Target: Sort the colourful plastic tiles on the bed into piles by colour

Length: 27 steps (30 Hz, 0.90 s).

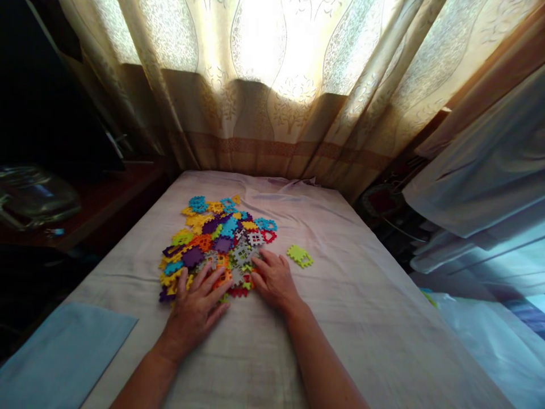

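A heap of colourful plastic interlocking pieces (222, 245) with toothed edges lies on the cloth-covered table. My left hand (196, 301) rests palm down on the near left side of the heap, its fingers spread over yellow, grey and orange pieces. At the heap's right edge is my right hand (276, 278), its fingertips touching the grey pieces (243, 254); its fingers are bent but apart. Right of that hand, a pair of lime-green pieces (300, 255) lies apart from the heap. Whatever is under my palms is hidden.
The table (340, 318) has a pale, wrinkled cloth. A light blue cloth or sheet (72, 346) covers its near left corner. A patterned curtain (272, 113) hangs behind. On the left stand a glass container (36, 196) and a dark screen (46, 96); fabric (481, 159) hangs at the right.
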Tool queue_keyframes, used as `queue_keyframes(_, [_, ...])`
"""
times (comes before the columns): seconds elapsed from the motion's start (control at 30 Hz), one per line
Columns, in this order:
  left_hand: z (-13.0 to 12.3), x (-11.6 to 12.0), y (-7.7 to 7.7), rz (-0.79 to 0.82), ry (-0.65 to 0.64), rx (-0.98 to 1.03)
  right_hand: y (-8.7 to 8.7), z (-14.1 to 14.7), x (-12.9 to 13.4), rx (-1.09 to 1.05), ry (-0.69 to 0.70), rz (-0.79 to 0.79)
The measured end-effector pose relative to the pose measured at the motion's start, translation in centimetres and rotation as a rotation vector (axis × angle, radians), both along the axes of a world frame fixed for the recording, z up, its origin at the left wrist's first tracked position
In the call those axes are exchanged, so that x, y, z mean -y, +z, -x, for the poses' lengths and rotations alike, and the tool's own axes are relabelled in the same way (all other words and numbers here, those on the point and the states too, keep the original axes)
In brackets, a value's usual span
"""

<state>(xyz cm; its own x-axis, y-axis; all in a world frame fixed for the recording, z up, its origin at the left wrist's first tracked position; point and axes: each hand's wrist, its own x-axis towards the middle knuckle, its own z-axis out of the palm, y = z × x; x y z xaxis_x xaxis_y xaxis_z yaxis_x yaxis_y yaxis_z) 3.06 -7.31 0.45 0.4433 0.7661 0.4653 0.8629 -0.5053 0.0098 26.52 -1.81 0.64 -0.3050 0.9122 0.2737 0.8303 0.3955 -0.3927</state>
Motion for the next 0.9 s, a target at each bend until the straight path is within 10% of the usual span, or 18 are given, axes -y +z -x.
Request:
queue_keyframes(0.57, [0.8, -0.4, -0.6, -0.056, 0.361, 0.082, 1.3, -3.6, -0.9, -0.109, -0.027, -0.019])
queue_keyframes(0.9, [1.0, -0.5, -0.8, -0.068, 0.357, 0.111, 3.5, 0.4, 1.7, 0.116, 0.254, 0.129])
